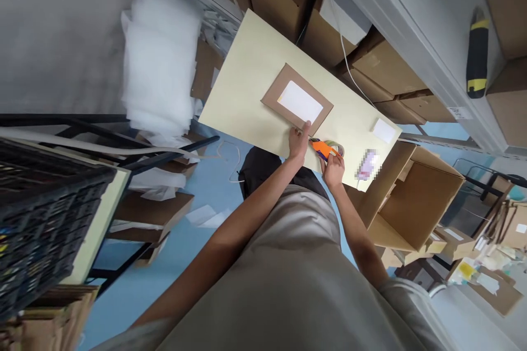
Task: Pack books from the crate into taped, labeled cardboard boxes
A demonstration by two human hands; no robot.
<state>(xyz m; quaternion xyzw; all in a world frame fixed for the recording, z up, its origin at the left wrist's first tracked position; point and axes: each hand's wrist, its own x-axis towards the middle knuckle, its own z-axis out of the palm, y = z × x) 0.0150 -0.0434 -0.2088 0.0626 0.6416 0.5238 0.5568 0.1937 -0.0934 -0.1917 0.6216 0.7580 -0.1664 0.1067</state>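
A flat brown cardboard parcel (pixel 269 96) with a white label (pixel 300 101) lies on the pale yellow tabletop (pixel 234 77). My left hand (pixel 298 142) is closed at the parcel's near edge, its thumb on the label's lower corner and its fingers bent at the edge. Just right of the parcel, my right hand (pixel 332 169) grips an orange and blue cutter (pixel 323 149), whose tip points toward the parcel's near corner. A roll of tape (pixel 339 149) sits right behind the cutter, partly covered by it.
On the table's right part lie a blurred-out device (pixel 368 165) and a white paper (pixel 383 130). A large open carton (pixel 420 197) stands at the right. Shelved boxes (pixel 387 68) line the back, white foam wrap (pixel 160 60) hangs left, and a black crate (pixel 45 219) is at far left.
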